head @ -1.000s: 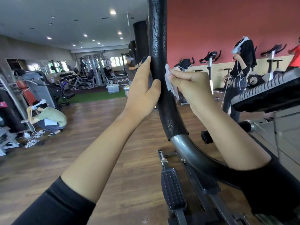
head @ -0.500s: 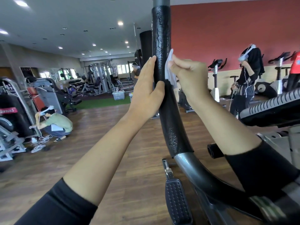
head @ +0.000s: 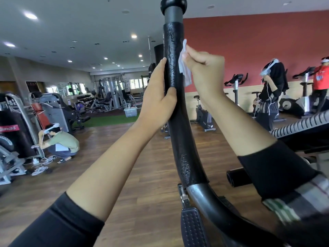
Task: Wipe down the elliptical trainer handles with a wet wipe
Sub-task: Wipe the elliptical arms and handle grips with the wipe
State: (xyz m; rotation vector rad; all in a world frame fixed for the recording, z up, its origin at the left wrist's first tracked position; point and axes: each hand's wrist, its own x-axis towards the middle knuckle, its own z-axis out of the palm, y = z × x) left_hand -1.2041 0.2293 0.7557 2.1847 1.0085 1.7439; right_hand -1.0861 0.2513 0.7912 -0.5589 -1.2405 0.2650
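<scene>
High on the foam handle point(head: 175, 111), the right hand point(head: 204, 68) is pinching a limp, soft wet wipe point(head: 184, 68) against it while the left hand point(head: 157, 102) is gripping the stiff bar.

Black handle point(head: 175, 111), white wet wipe point(head: 184, 68), red wall point(head: 249, 41), brown wood floor point(head: 142, 175).

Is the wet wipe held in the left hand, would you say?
No, the right hand pinches the wet wipe against the handle.
</scene>
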